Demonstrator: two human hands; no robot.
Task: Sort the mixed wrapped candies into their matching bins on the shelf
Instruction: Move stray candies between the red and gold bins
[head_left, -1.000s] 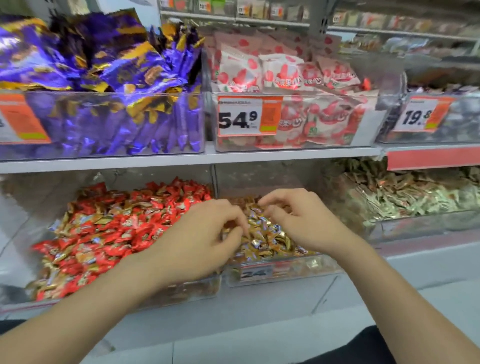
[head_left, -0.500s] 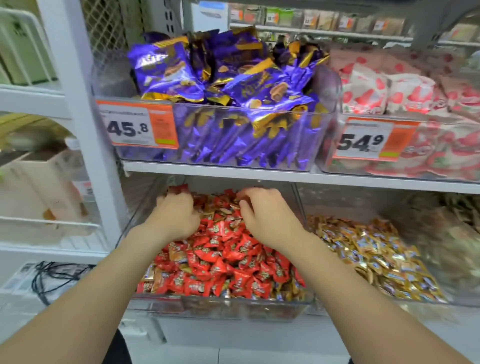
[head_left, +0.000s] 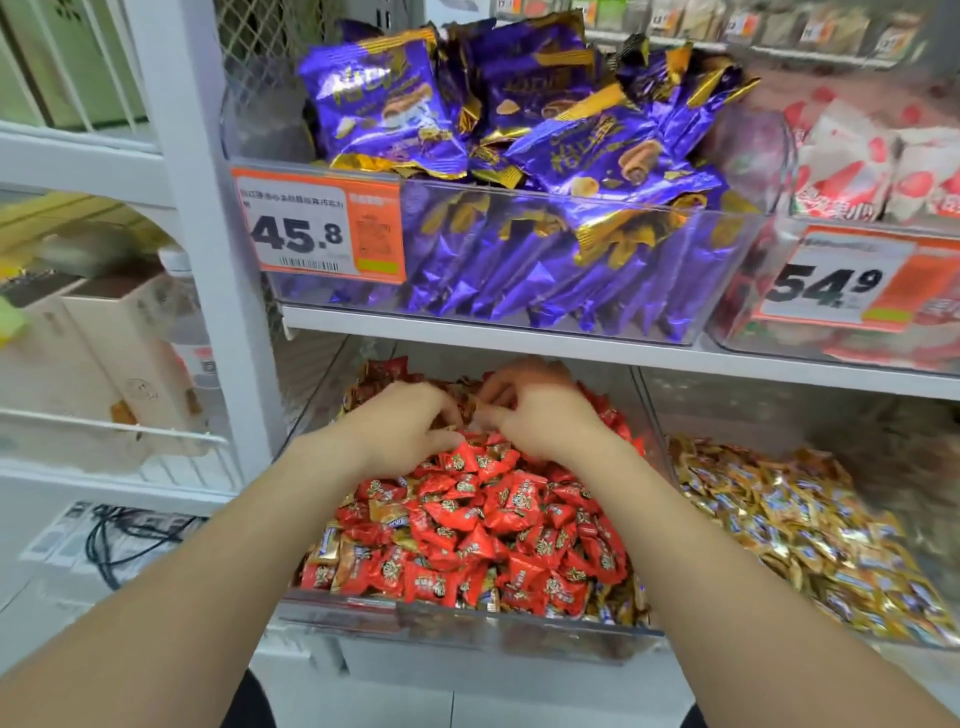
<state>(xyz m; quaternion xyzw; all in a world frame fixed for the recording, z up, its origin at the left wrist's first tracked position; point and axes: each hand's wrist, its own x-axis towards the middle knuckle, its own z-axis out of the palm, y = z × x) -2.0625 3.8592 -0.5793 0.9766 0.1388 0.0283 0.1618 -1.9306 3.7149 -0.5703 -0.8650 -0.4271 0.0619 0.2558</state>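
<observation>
Your left hand (head_left: 408, 428) and right hand (head_left: 543, 415) reach side by side, nearly touching, into the back of a clear bin (head_left: 467, 626) under the shelf (head_left: 519, 338). The bin is heaped with red wrapped candies (head_left: 483, 525), with stray gold pieces (head_left: 384, 512) mixed in. Both hands' fingers curl down into the pile; whether they grip a candy cannot be told. Gold wrapped candies (head_left: 789, 535) fill the neighbouring bin on the right.

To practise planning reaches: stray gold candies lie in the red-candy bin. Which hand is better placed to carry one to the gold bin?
Probably right: the right hand sits nearer the gold bin, which adjoins on its side; the left hand must cross it.
</observation>
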